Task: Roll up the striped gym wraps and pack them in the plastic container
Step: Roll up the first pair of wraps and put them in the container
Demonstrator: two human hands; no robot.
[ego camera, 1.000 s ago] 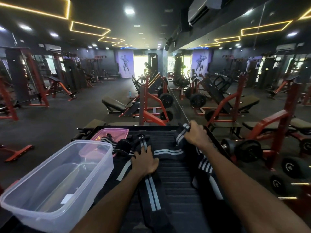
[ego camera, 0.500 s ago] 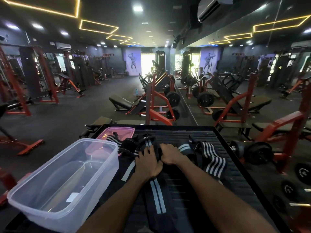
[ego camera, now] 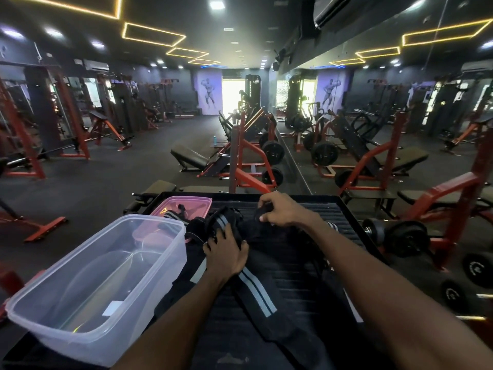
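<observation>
Striped gym wraps (ego camera: 254,292) lie across the black ribbed surface (ego camera: 338,209) in the lower middle of the frame, one strap running from under our left hand (ego camera: 226,252) down toward the bottom edge. We press that hand onto the strap, fingers curled over the dark bunched fabric at its far end. Our right hand (ego camera: 280,212), just above and to the right, pinches a dark piece of wrap between thumb and curled fingers. At lower left stands the clear plastic container (ego camera: 88,335) (nothing but a small white label shows inside). Behind it, a pink lid (ego camera: 197,202) lies under another striped wrap.
</observation>
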